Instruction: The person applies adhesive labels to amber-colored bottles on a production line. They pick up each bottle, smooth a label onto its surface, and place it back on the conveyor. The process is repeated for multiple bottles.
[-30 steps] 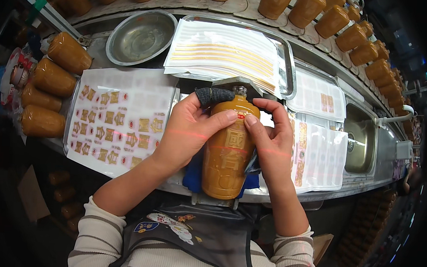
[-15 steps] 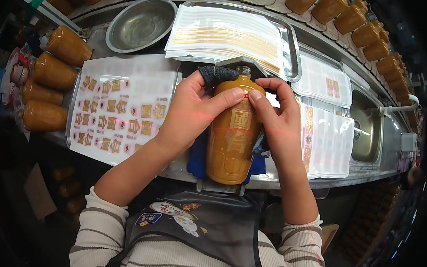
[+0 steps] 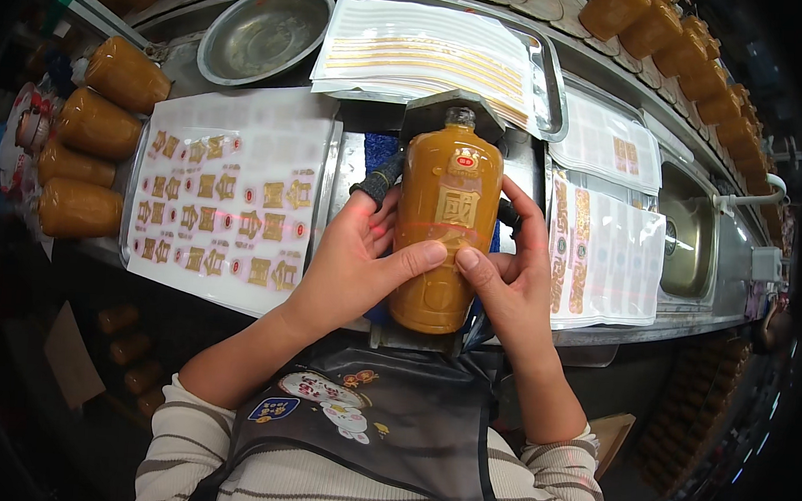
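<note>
A glossy ochre-brown bottle [image 3: 433, 179] with a narrow clear neck leans back, neck away from me, at the middle of the bench. On its front are a small red oval label [image 3: 463, 162] and a gold character decal [image 3: 457, 208] below it. My left hand [image 3: 351, 247] grips the bottle's left side, thumb pressed on the front. From the other side my right hand [image 3: 521, 276] holds it, its thumb pressing just beside the left thumb, below the gold decal. Dark knitted finger covers show on fingers of both hands; the fingertips behind the bottle are hidden.
Left of the bottle lies a sheet of gold and red decals [image 3: 229, 212] on a tray. Several brown bottles [image 3: 82, 208] stand beyond it. At the back are a metal bowl [image 3: 265, 36] and striped decal sheets [image 3: 431, 55]. More sheets [image 3: 603, 254] and a sink [image 3: 691, 236] lie right.
Both thumbs have slid down the bottle's front, from the red oval label near the shoulder to below the upper gold decal. My other fingers have come down from the shoulder along the sides.
</note>
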A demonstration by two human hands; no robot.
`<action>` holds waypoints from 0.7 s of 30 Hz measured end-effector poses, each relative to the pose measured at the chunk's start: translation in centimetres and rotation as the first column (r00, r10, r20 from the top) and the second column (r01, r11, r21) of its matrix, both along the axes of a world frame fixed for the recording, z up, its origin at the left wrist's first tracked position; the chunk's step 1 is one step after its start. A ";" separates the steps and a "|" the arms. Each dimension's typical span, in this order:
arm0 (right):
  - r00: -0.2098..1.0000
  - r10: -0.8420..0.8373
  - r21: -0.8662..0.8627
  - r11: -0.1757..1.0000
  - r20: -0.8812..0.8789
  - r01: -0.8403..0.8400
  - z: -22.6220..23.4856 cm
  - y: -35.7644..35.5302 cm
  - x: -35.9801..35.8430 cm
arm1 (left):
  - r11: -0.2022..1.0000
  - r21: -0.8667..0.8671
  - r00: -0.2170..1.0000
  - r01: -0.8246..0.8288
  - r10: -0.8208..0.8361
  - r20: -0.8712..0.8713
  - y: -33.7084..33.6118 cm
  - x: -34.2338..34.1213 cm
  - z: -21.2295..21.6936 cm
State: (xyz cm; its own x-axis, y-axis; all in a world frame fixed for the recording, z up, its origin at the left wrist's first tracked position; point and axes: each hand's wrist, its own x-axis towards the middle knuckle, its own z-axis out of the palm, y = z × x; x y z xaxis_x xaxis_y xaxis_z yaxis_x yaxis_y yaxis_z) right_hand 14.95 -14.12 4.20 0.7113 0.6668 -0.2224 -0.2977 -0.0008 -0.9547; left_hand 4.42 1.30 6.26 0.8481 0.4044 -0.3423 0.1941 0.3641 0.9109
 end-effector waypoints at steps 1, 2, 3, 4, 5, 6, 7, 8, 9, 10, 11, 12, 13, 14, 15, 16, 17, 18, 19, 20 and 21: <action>1.000 0.009 -0.002 1.000 0.005 -0.009 0.0 0.0 0.1 | 1.000 0.004 1.000 -0.002 0.002 0.003 0.1 0.0 0.1; 1.000 0.013 -0.006 1.000 0.012 -0.013 -0.1 0.0 0.1 | 1.000 0.007 1.000 0.002 -0.002 0.008 0.1 0.0 0.1; 1.000 0.016 -0.012 1.000 0.017 -0.015 0.0 0.0 0.1 | 1.000 0.005 1.000 0.006 -0.006 0.008 0.2 0.0 0.2; 1.000 0.014 -0.012 1.000 0.017 -0.014 0.0 0.0 0.2 | 1.000 0.004 1.000 0.009 -0.009 0.008 0.3 0.0 0.2; 1.000 0.010 -0.014 1.000 0.018 -0.010 0.0 0.0 0.1 | 1.000 0.000 1.000 0.014 -0.014 0.008 0.3 0.0 0.2; 1.000 0.001 -0.011 1.000 0.014 -0.001 0.0 0.0 0.1 | 1.000 -0.003 1.000 0.014 -0.014 0.017 0.3 0.0 0.1; 1.000 -0.002 -0.006 1.000 0.009 0.002 -0.1 0.0 0.1 | 1.000 -0.005 1.000 0.013 -0.013 0.026 0.3 0.1 -0.1; 1.000 -0.005 -0.002 1.000 0.003 0.005 -0.1 0.0 0.0 | 1.000 -0.007 0.999 0.012 -0.012 0.035 0.2 0.1 -0.2; 1.000 -0.003 0.005 1.000 -0.003 0.003 -0.2 -0.1 0.0 | 1.000 -0.004 1.000 0.011 -0.011 0.027 0.2 0.1 -0.2; 1.000 0.001 0.004 1.000 -0.007 -0.001 -0.2 -0.1 0.0 | 1.000 0.000 1.000 0.009 -0.009 0.018 0.2 0.0 -0.2; 1.000 0.008 0.004 1.000 -0.012 -0.008 -0.3 -0.1 0.1 | 1.000 0.003 1.000 0.006 -0.006 0.009 0.1 0.0 -0.3; 1.000 0.017 -0.004 1.000 -0.014 -0.017 -0.2 -0.1 0.1 | 1.000 0.006 1.000 0.004 -0.004 0.007 0.1 -0.1 -0.3; 1.000 0.026 -0.005 1.000 -0.015 -0.026 -0.1 -0.1 0.1 | 1.000 0.009 1.000 0.002 -0.002 0.006 0.1 -0.1 -0.2; 0.999 0.033 -0.008 0.999 -0.016 -0.033 -0.1 -0.2 0.2 | 1.000 0.011 1.000 0.001 -0.002 0.005 0.1 -0.1 -0.2; 0.999 0.039 -0.004 0.999 -0.016 -0.039 -0.1 -0.3 0.2 | 1.000 0.014 1.000 0.005 -0.005 -0.002 0.1 -0.1 -0.1; 0.999 0.035 0.011 0.999 -0.032 -0.034 -0.1 -0.3 0.1 | 1.000 0.016 1.000 0.009 -0.009 -0.009 0.1 -0.1 -0.1; 0.998 0.029 0.027 0.999 -0.047 -0.028 -0.1 -0.3 0.1 | 1.000 0.020 1.000 0.014 -0.014 -0.014 0.1 -0.1 0.0; 0.997 0.013 0.054 0.999 -0.079 -0.009 -0.1 -0.2 0.1 | 1.000 0.007 1.000 0.010 -0.010 -0.010 0.1 -0.1 0.1; 0.994 -0.004 0.078 0.997 -0.110 0.013 -0.1 -0.1 0.0 | 1.000 -0.005 1.000 0.007 -0.007 -0.007 0.1 0.0 0.2; 0.990 -0.017 0.104 0.994 -0.142 0.032 -0.1 0.0 0.0 | 1.000 -0.016 1.000 0.001 -0.001 -0.005 0.1 -0.1 0.2; 0.984 -0.031 0.126 0.991 -0.174 0.053 0.0 0.1 -0.1 | 1.000 -0.023 1.000 -0.001 0.001 -0.004 0.1 -0.1 0.1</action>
State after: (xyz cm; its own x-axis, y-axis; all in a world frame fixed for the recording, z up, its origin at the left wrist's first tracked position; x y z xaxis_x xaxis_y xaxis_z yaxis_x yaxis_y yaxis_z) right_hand 14.86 -14.00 4.19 0.6981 0.6684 -0.2568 -0.4541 0.1360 -0.8805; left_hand 4.31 1.44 6.41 0.8462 0.3973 -0.3552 0.1978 0.3848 0.9016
